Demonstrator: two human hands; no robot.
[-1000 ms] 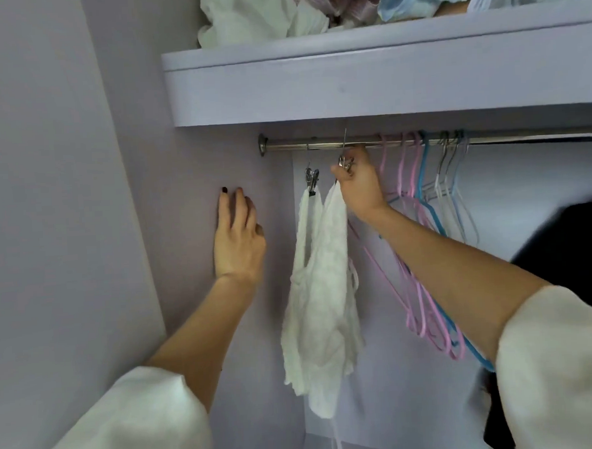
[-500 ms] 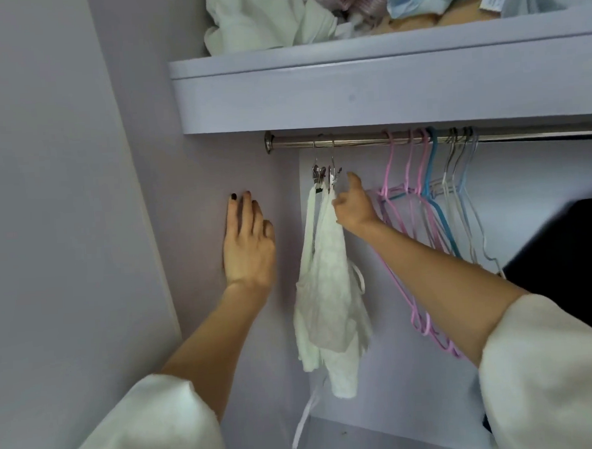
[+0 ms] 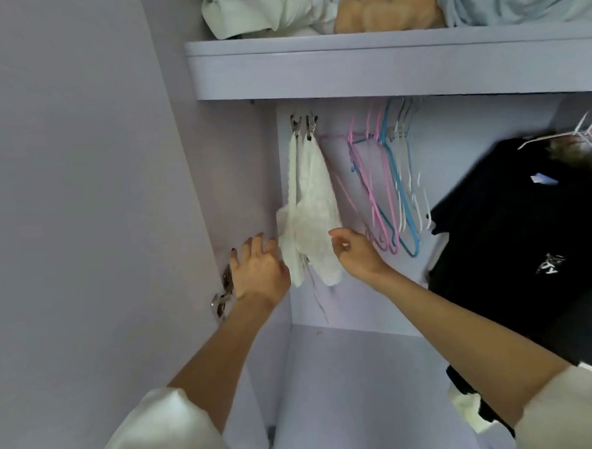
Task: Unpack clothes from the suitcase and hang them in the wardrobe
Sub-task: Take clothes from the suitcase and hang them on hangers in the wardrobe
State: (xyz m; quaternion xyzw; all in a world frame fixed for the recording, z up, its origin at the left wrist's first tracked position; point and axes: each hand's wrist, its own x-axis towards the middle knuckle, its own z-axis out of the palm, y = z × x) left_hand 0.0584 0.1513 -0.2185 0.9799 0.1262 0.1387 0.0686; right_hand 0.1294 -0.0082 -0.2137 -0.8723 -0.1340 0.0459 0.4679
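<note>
Both hands have dropped from up near the rail to the bottom of the white garment (image 3: pixel 309 206), and the view has tipped downward. The wardrobe (image 3: pixel 382 65) is open in front of her; the white garment hangs inside it from two metal clips (image 3: pixel 303 124) just under the shelf, at the left end. To the garment's right hang empty coloured hangers (image 3: pixel 388 185), and further right a black top (image 3: pixel 528 239). Her left hand (image 3: pixel 259 271) touches the garment's lower left edge, grip released, fingers loose. Her right hand (image 3: pixel 354 252) sits just beside its lower right edge, fingers half curled, holding nothing. I'd worry a tug while smoothing could pull the thin fabric out of the clips and drop it.
</note>
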